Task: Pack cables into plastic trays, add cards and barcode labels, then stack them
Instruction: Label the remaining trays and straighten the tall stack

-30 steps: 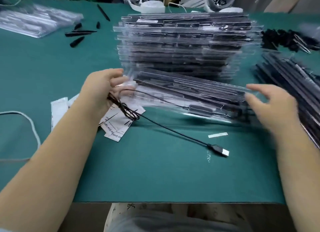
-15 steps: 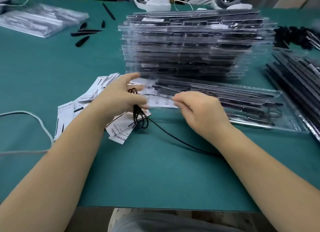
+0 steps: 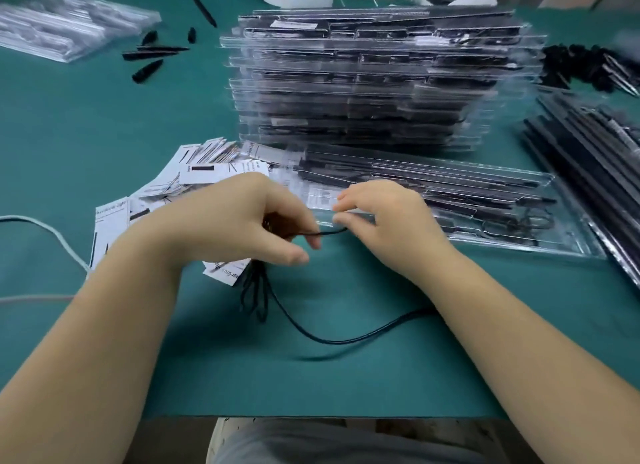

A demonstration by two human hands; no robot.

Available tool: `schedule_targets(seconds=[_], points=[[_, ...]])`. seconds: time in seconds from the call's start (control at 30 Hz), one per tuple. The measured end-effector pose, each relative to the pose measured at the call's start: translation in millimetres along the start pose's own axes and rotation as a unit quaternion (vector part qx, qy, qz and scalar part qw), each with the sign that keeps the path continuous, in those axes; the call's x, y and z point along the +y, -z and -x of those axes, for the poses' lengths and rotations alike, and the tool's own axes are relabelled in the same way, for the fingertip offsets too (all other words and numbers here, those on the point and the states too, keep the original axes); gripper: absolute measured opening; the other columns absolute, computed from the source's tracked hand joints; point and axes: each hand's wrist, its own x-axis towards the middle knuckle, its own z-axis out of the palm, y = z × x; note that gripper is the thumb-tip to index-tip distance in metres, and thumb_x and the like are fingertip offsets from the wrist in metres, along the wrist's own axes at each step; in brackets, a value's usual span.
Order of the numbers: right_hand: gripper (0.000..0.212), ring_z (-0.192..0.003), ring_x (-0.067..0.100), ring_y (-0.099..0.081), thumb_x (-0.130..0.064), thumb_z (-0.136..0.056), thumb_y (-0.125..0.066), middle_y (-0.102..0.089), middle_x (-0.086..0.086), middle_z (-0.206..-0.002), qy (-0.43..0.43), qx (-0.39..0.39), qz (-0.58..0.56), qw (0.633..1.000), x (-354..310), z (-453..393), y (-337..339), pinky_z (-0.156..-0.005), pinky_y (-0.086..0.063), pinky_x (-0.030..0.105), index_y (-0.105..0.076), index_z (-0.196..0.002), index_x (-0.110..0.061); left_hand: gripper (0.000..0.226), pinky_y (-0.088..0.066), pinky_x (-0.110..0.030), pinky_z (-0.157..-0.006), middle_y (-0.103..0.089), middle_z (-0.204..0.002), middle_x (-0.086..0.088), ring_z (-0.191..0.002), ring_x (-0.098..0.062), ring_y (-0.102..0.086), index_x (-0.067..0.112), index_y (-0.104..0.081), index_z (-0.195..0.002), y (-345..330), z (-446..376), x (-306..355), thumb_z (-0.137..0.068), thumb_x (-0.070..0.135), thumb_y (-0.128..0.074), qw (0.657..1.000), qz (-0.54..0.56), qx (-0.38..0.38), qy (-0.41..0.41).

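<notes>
Head view. Left hand (image 3: 242, 221): grips a coiled bundle of black cable (image 3: 325, 337), loops hanging below the palm at near centre. Right hand (image 3: 388, 218): pinches a short run of the same cable just right of the left; the tail sags across the green table (image 3: 69, 124). Open plastic tray (image 3: 485, 200): just beyond the hands. Cards (image 3: 194, 176): fanned to the left. Filled stack (image 3: 374, 79): far centre. Advice: wind even, tight loops so the bundle seats cleanly in the tray's compartment.

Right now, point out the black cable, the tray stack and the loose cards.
black cable (image 3: 346, 340): head view, slack loop on the mat.
tray stack (image 3: 374, 83): head view, front face.
loose cards (image 3: 204, 173): head view, top card.
</notes>
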Motion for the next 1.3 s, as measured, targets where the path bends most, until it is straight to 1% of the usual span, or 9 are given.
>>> schedule_targets(seconds=[0.13, 0.23, 0.43, 0.6, 0.73, 0.83, 1.03, 1.17, 1.3], points=[[0.015, -0.097, -0.006, -0.059, -0.032, -0.090, -0.058, -0.070, -0.019, -0.095, -0.119, -0.090, -0.254, 0.956, 12.0, -3.7, 29.3, -0.086, -0.043, 0.020, -0.073, -0.087, -0.034, 0.022, -0.051, -0.022, -0.054, -0.065, -0.070, -0.007, -0.056, -0.011, -0.060, 0.028, -0.074, -0.073, -9.3, -8.5, 7.6, -0.077, 0.006, -0.074, 0.977, 0.177, 0.116, -0.029], [0.021, -0.102, 0.003, -0.063, -0.021, -0.087, -0.060, -0.071, -0.013, -0.104, -0.077, -0.189, -0.361, 0.910, 18.7, 1.5, 38.7, -0.085, -0.048, 0.017, -0.069, -0.102, -0.032, 0.025, -0.044, -0.021, -0.042, -0.055, -0.052, 0.006, -0.044, -0.010, -0.050, 0.023, -0.073, -0.070, -17.2, -14.1, 11.1, -0.080, 0.001, -0.069, 0.959, 0.236, 0.156, 0.005], [0.029, -0.065, 0.012, -0.057, 0.000, -0.070, -0.050, -0.063, -0.001, -0.063, -0.130, -0.136, -0.523, 0.832, 30.2, -3.8, 37.4, -0.073, -0.047, 0.023, -0.073, -0.068, -0.017, 0.044, -0.045, -0.022, -0.058, -0.065, -0.074, 0.010, -0.059, -0.009, -0.058, 0.035, -0.064, -0.102, -20.5, -23.3, 8.0, -0.062, 0.031, -0.081, 0.964, 0.250, 0.077, 0.052], [0.025, -0.052, 0.013, -0.043, -0.017, -0.071, -0.047, -0.047, -0.006, -0.050, -0.165, -0.126, -0.651, 0.730, 42.8, -4.5, 38.1, -0.074, -0.048, 0.026, -0.068, -0.058, -0.018, 0.015, -0.045, -0.027, -0.059, -0.061, -0.063, 0.003, -0.061, -0.014, -0.058, 0.022, -0.070, -0.078, -17.9, -22.2, 1.1, -0.071, 0.035, -0.069, 0.980, 0.188, 0.007, 0.059], [0.023, -0.051, 0.009, -0.046, -0.016, -0.077, -0.052, -0.048, -0.007, -0.052, -0.166, -0.130, -0.632, 0.746, 44.3, -5.6, 36.0, -0.072, -0.050, 0.025, -0.074, -0.069, -0.019, 0.018, -0.053, -0.031, -0.057, -0.058, -0.061, -0.002, -0.057, -0.021, -0.058, 0.019, -0.074, -0.080, -28.3, -29.4, 13.6, -0.079, 0.015, -0.056, 0.913, 0.404, 0.049, 0.009], [0.030, -0.070, 0.012, -0.063, -0.016, -0.082, -0.047, -0.068, -0.002, -0.071, -0.130, -0.142, -0.609, 0.769, 45.1, -5.4, 32.9, -0.078, -0.053, 0.026, -0.076, -0.079, -0.016, 0.020, -0.034, -0.018, -0.038, -0.035, -0.050, 0.006, -0.044, -0.009, -0.032, 0.016, -0.069, -0.073, -13.0, -35.8, 20.6, -0.082, 0.019, -0.051, 0.852, 0.512, 0.106, 0.006], [0.024, -0.089, 0.015, -0.067, 0.000, -0.087, -0.053, -0.073, 0.000, -0.091, -0.077, -0.176, -0.485, 0.853, 49.0, -3.0, 33.4, -0.084, -0.049, 0.021, -0.068, -0.098, -0.016, 0.031, -0.014, -0.014, -0.031, -0.025, -0.050, 0.009, -0.040, -0.004, -0.019, 0.013, -0.061, -0.073, 3.7, -48.0, 30.1, -0.095, 0.029, -0.047, 0.831, 0.527, 0.162, 0.079], [0.020, -0.076, 0.011, -0.065, 0.002, -0.082, -0.056, -0.070, -0.005, -0.078, -0.077, -0.121, -0.470, 0.871, 47.5, -2.0, 34.8, -0.077, -0.051, 0.022, -0.066, -0.089, -0.014, 0.030, -0.014, -0.014, -0.030, -0.024, -0.050, 0.009, -0.040, -0.005, -0.017, 0.013, -0.062, -0.072, 13.1, -55.0, 32.7, -0.094, 0.029, -0.049, 0.859, 0.475, 0.162, 0.102], [0.019, -0.065, 0.016, -0.057, 0.003, -0.074, -0.041, -0.059, -0.001, -0.067, -0.136, -0.118, -0.612, 0.770, 54.5, -2.4, 40.3, -0.076, -0.052, 0.031, -0.054, -0.081, -0.009, 0.021, -0.033, -0.020, -0.032, -0.038, -0.039, 0.006, -0.034, -0.012, -0.035, 0.018, -0.063, -0.084, 6.3, -64.5, 39.8, -0.091, 0.035, -0.052, 0.962, 0.179, 0.137, 0.155]])
